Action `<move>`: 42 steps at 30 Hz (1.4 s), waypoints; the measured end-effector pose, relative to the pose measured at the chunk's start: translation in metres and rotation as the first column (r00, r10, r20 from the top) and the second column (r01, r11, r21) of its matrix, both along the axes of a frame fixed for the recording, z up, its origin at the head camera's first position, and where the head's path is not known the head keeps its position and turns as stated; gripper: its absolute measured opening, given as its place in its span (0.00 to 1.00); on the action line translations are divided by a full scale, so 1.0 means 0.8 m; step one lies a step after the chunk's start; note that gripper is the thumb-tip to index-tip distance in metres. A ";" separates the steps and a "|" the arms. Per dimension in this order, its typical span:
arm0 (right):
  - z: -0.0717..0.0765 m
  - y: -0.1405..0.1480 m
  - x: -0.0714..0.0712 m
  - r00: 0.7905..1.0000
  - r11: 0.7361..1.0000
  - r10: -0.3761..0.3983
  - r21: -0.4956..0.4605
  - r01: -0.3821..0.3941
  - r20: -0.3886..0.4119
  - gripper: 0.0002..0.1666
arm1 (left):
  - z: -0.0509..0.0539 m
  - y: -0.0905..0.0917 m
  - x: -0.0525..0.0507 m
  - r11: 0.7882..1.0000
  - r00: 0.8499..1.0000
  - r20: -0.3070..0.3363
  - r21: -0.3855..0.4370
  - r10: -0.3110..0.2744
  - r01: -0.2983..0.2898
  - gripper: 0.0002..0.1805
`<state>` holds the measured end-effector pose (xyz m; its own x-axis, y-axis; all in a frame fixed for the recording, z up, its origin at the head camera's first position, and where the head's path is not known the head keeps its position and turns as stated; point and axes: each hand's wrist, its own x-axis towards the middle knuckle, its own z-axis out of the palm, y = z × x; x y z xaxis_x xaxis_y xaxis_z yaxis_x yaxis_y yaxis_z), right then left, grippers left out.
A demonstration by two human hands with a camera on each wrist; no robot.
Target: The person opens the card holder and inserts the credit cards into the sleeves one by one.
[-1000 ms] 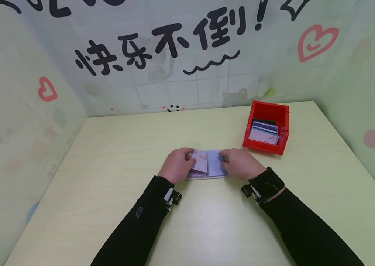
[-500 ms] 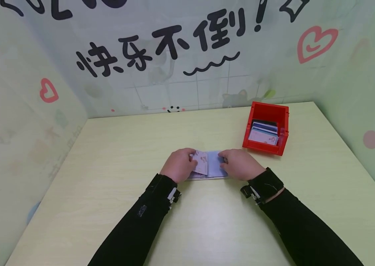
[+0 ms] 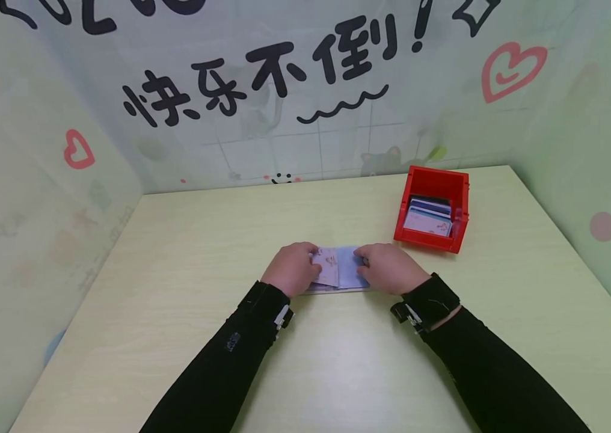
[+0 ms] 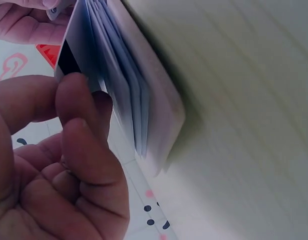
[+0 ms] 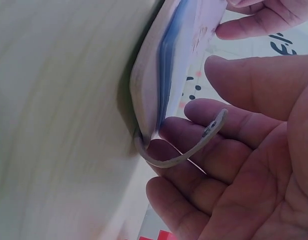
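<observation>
A card holder (image 3: pixel 351 273) with pale clear sleeves lies spread open on the table. My left hand (image 3: pixel 291 267) pinches a pink-printed card (image 3: pixel 328 268) by its left edge, over the holder's left side. The card's dark stripe (image 4: pixel 68 59) shows in the left wrist view, beside the stacked sleeves (image 4: pixel 121 75). Whether the card is inside a sleeve I cannot tell. At the holder's right edge, my right hand (image 3: pixel 392 267) rests its loosely bent fingers, thumb apart. A curved strap (image 5: pixel 181 159) with a metal snap (image 5: pixel 211 127) crosses in front of these fingers.
Behind and right of the hands stands a red bin (image 3: pixel 431 242), with several cards (image 3: pixel 427 224) leaning inside. The pale wooden table (image 3: pixel 219 228) meets printed panels (image 3: pixel 186 150) at the back and both sides.
The card in my left hand has moved slightly toward me and now lies flatter over the holder's left side. My right hand stays nearly still at the right edge.
</observation>
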<state>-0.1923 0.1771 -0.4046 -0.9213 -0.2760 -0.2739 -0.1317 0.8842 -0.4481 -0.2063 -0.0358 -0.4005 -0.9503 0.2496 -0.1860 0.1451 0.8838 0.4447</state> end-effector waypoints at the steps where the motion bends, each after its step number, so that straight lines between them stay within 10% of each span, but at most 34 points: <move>1: 0.000 0.000 0.000 1.000 1.000 0.002 0.002 -0.002 0.000 0.34 | 0.000 0.001 0.000 1.000 1.000 -0.001 0.002 0.000 0.000 0.23; 42: -0.003 -0.003 0.006 0.998 0.999 0.040 0.038 -0.039 -0.047 0.31 | 0.006 0.020 0.005 0.968 0.983 -0.051 -0.188 -0.176 0.163 0.21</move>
<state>-0.1877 0.1748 -0.4069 -0.9221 -0.3030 -0.2406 -0.1872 0.8936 -0.4079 -0.2022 -0.0197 -0.3954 -0.9090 0.3757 -0.1805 0.3237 0.9091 0.2623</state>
